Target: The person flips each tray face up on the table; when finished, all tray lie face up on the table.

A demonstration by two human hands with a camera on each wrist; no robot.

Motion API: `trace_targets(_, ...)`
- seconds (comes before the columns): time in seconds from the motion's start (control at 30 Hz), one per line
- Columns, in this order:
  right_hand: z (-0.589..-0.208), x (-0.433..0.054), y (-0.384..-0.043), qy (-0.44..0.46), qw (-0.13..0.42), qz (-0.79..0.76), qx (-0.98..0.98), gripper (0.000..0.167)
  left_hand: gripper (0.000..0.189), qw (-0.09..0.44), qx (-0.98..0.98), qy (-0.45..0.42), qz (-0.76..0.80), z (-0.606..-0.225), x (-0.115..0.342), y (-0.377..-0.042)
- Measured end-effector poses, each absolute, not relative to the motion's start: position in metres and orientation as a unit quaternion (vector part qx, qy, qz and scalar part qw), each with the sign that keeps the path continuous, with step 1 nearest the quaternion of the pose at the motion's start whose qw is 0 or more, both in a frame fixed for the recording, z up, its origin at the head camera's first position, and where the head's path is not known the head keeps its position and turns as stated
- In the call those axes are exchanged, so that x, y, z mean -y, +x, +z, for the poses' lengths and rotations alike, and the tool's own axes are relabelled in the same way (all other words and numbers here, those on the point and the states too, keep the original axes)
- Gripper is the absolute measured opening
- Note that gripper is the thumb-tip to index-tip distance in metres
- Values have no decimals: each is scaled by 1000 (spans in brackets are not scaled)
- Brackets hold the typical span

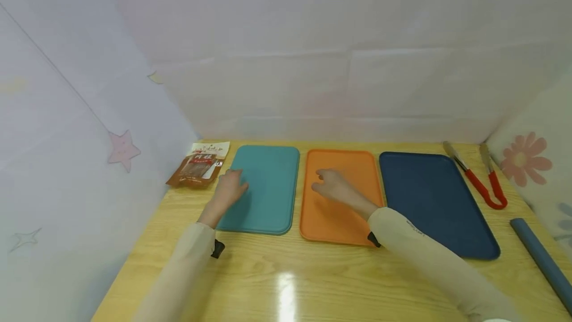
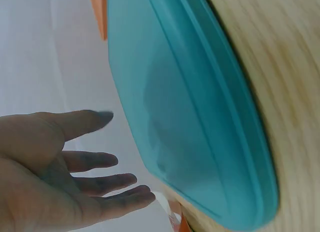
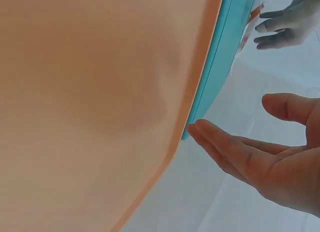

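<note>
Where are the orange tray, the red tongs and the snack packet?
orange tray [image 1: 330,222], head view, bare near part.
red tongs [image 1: 480,188], head view, a red arm.
snack packet [image 1: 196,169], head view, brown middle.

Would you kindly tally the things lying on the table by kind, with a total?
Trays: 3 (teal tray, orange tray, dark blue tray)
Snack packets: 1 (snack packet)
Tongs: 1 (red-handled tongs)
Rolls: 1 (blue roll)
Total: 6
</note>
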State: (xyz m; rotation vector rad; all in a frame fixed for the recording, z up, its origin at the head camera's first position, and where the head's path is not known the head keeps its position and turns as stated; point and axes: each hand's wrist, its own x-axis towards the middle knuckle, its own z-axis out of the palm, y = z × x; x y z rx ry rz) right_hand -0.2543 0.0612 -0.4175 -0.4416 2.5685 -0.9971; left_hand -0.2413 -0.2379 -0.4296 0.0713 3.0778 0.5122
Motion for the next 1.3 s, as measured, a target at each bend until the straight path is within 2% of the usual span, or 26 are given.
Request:
trace_targets(0.37, -424, -7, -257, -190, 184, -362, -894, 59, 70, 59, -983, -16, 172, -437, 263, -239)
trace_targets(0.63, -434, 18, -262, -162, 206, -368, -892, 61, 65, 75, -983, -23, 168, -441, 270, -244)
trace_targets(0.8, -442, 25, -262, -155, 198, -352, -902, 60, 62, 78, -984, -15, 160, -444, 271, -247)
trace_targets(1.0, -449, 29, -256, -166, 185, -337, -908, 61, 67, 85, -980, -25, 178, -448, 273, -247)
trace_targets(1.07, -451, 30, -254, -174, 177, -332, -910, 56, 68, 82, -981, -20, 172, -450, 274, -247)
trace_targets(1.23, -453, 34, -254, -189, 144, -300, -924, 32, 66, 63, -984, -12, 166, -450, 274, -246)
trace_targets(1.3, -452, 36, -256, -183, 137, -291, -929, 29, 66, 57, -985, -10, 163, -449, 274, -246)
